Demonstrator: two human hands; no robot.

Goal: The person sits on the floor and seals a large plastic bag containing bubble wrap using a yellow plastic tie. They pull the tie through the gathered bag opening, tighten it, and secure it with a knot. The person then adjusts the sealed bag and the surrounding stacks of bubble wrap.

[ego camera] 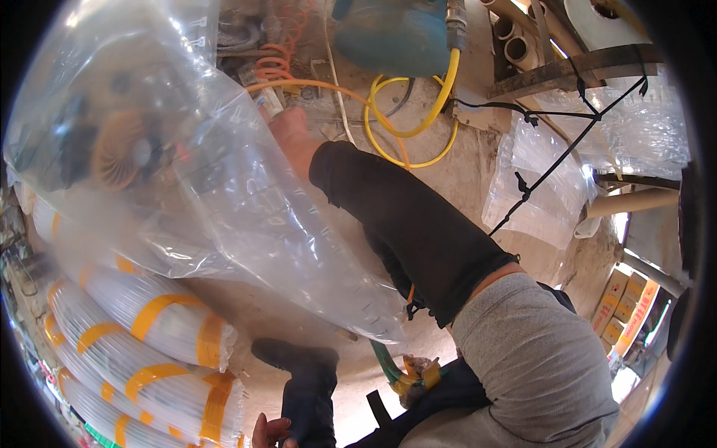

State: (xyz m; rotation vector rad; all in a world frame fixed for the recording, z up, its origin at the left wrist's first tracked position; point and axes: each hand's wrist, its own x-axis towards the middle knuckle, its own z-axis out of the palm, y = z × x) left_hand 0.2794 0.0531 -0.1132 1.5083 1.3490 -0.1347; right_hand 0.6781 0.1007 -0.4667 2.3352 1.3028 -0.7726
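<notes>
A large clear plastic bag [241,207] billows across the left and middle of the view, with small printed marks along its edge. My right hand [290,131], on a bare wrist below a black sleeve, is at the bag's upper right edge. Its fingers are partly hidden, beside a small pale block-like fitting [270,102], and whether they grip it is unclear. My left hand [271,431] shows at the bottom rim, fingers apart and partly cut off, with nothing visible in it. An orange hose [325,89] passes just above my right hand.
Bundles of clear plastic [162,319] bound with orange tape lie at lower left. A fan-like orange object [119,148] shows through the bag. A yellow hose [367,120] loops on the floor near a blue container [392,39]. Knotted black cords [554,162] stretch across the right.
</notes>
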